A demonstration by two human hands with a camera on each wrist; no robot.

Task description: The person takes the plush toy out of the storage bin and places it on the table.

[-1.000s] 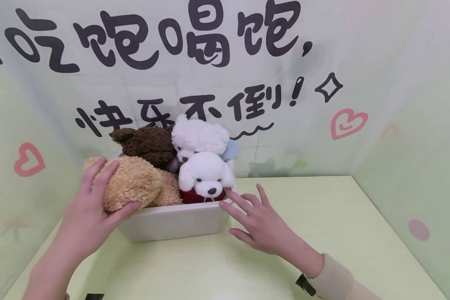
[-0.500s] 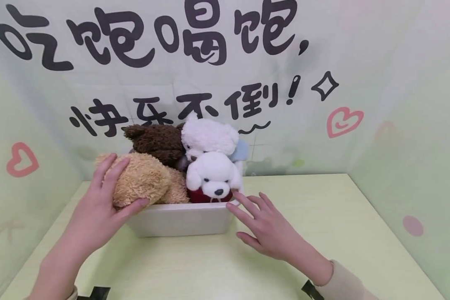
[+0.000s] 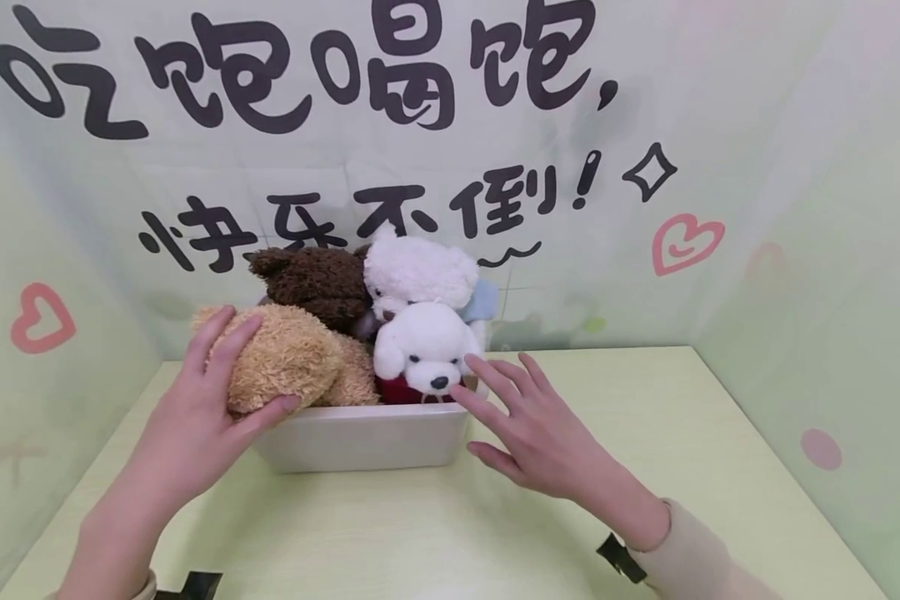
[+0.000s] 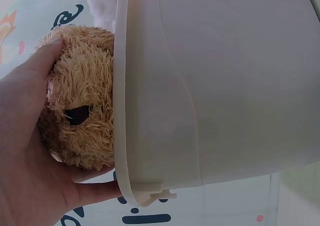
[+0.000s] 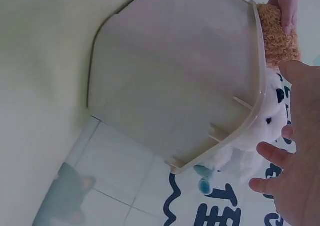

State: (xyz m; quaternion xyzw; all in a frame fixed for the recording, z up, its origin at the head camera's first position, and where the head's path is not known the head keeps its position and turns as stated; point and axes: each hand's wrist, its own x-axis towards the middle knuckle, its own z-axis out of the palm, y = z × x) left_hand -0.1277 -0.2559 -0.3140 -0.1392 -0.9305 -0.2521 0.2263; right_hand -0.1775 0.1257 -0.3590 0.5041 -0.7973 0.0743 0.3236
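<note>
My left hand (image 3: 198,417) grips the head of a tan plush toy (image 3: 281,362), thumb on the near side and fingers over its left side. The toy sits at the front left of a white plastic bin (image 3: 367,437); the left wrist view shows its shaggy fur (image 4: 87,85) and a dark patch. Beside it in the bin is a white plush dog (image 3: 431,342) with a dark nose and a red garment. My right hand (image 3: 543,437) has its fingers spread at the dog's right side; whether the fingertips touch it I cannot tell.
At the back of the bin sit a dark brown plush toy (image 3: 318,283) and a white plush bear (image 3: 420,271) with light blue behind it. The bin stands on a pale table (image 3: 645,417). A printed backdrop (image 3: 630,275) rises behind and at both sides.
My right hand's fingertips have risen from the bin's front right rim to beside the dog's face. The left hand keeps hold of the tan plush toy. The head view shifted slightly.
</note>
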